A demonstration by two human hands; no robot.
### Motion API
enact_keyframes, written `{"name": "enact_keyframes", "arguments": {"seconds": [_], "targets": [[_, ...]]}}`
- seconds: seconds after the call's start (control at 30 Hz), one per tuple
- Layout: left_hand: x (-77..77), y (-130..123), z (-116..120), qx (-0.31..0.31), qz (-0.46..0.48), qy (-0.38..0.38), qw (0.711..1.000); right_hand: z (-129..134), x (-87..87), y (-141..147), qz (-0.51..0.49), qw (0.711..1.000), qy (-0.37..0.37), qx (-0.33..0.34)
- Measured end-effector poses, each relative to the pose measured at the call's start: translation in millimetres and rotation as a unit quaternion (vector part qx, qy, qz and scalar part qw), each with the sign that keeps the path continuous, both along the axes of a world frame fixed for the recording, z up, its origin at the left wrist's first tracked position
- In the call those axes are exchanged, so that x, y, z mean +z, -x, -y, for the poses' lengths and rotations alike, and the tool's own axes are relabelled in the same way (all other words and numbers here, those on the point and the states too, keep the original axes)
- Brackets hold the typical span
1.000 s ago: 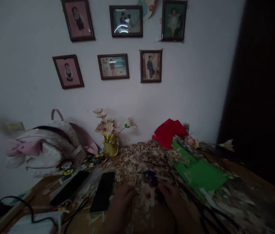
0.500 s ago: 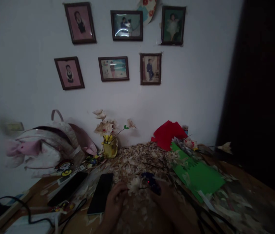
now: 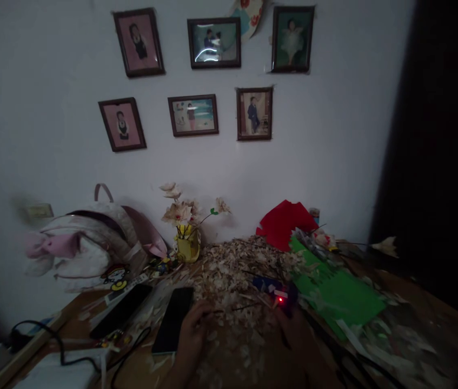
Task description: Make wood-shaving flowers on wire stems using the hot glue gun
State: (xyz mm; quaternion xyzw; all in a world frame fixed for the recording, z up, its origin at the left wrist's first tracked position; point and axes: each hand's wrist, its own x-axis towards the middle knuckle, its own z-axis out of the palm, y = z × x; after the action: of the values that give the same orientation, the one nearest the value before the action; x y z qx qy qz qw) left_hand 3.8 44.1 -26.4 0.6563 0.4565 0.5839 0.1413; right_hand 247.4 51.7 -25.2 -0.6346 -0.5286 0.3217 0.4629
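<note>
My left hand is closed in a pinch on one end of a thin dark stem, beside a black phone. The stem points right, towards my right hand. That hand is dim and closed around a dark blue device with a glowing red light. Pale petals lie around the device's front; whether one is fixed to the stem is too dark to tell. A heap of pale petals spreads behind both hands.
Behind the heap stands a yellow vase of pale flowers. Red paper and a green sheet are at the right. Leftward are a white and pink bag, a second dark phone, a white box and cables.
My right hand and the blue device have moved right, away from my left hand, and the red light looks brighter. The pale flower beside my left fingers no longer shows there. The view has shifted slightly.
</note>
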Motion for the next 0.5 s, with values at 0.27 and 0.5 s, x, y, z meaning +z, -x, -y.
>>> {"name": "enact_keyframes", "arguments": {"seconds": [0.27,0.5], "targets": [[3.8,6,-3,0.002,-0.031,-0.028,0.999,5,-0.3,-14,-0.083,0.991,-0.03,0.1],[4.7,5,-2,0.002,-0.035,-0.029,0.999,-4,-23.2,-25,-0.055,0.995,-0.033,0.077]]}}
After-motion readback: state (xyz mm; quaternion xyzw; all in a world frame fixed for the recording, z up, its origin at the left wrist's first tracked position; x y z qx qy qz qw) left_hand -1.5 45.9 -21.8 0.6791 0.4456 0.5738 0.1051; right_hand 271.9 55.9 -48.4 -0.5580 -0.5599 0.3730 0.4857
